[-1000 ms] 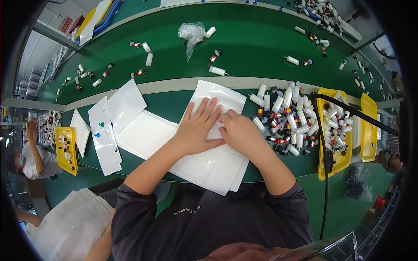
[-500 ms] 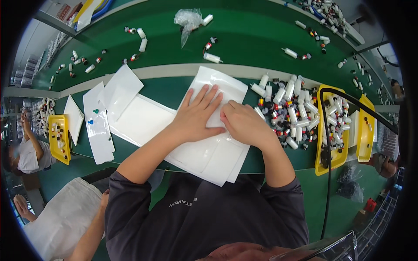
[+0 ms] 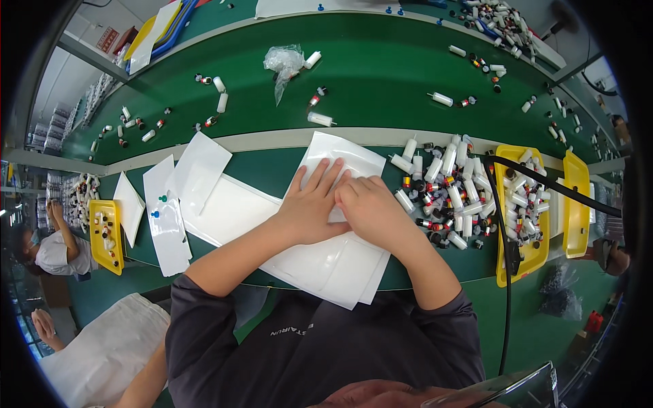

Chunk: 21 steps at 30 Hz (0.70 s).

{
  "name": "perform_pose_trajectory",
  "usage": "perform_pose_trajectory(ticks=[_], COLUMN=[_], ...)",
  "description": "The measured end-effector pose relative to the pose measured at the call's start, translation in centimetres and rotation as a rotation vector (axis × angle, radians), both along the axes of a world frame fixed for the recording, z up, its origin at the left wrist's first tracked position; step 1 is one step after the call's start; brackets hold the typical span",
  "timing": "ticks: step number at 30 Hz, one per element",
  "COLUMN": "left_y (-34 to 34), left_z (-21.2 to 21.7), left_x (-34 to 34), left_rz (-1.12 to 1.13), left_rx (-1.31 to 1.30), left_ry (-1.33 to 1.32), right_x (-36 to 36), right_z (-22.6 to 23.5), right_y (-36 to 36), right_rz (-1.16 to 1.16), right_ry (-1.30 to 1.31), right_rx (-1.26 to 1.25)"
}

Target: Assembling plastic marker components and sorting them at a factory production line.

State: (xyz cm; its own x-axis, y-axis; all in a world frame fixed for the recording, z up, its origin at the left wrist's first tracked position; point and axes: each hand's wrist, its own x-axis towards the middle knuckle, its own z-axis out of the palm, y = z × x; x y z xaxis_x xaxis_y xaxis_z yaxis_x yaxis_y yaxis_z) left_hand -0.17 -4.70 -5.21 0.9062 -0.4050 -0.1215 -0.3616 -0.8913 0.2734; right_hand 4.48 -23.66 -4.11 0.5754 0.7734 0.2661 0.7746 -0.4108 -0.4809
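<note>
Your left hand lies flat on the shiny white sheets, fingers a bit spread. Your right hand is curled up right beside it; I can't tell if it pinches anything. The sheets lie on the bench in front of you, left of the parts. They look light, bendy and slippery, so best hold them by the edges.
</note>
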Motion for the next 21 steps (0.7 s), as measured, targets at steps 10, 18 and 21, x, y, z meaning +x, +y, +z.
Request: perform_pose_trajectory(ticks=[10,18,21], left_y=[0.0,-0.2,0.0], left_z=[-0.4,-0.7,-0.7], left_x=[0.8,0.7,0.6], left_rz=[-0.036,-0.012,-0.011], left_rx=[0.036,0.024,0.007], left_ry=[-0.041,-0.040,-0.005], right_x=[0.2,0.6,1.1], right_z=[-1.4,-0.7,2.1], right_y=[-1.1,-1.3,-0.7], right_rz=[-0.070,-0.012,-0.025], right_ry=[0.034,0.102,0.264], right_rx=[-0.161,-0.020,0.209])
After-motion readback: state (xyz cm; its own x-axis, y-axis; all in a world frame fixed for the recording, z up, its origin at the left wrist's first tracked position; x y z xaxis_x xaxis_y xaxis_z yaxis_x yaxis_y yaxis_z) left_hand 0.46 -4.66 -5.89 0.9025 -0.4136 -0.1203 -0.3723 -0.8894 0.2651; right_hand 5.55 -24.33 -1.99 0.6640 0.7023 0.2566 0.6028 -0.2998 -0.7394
